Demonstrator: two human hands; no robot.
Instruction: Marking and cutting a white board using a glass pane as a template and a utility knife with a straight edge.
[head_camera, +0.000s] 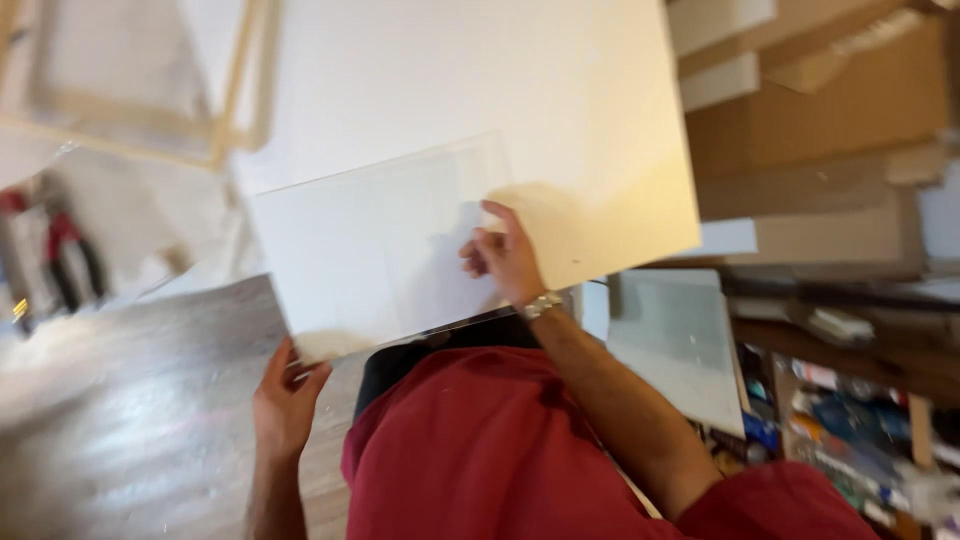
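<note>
The left hand pinches the lower left corner of a white sheet, thumb on top and fingers underneath; the right hand, a metal watch on its wrist, rests half-curled on the sheet's right part, and whether it grips anything there cannot be told; the sheet is pale, flat and rectangular, tilted, lying over the near edge of a larger white board that stretches away above both hands; below the hands are red trousers and a grey wooden floor; right of the right hand stand stacked cardboard boxes, contents hidden; lower right, a shelf holds blurred coloured items; a pale wooden frame lies far upper left
</note>
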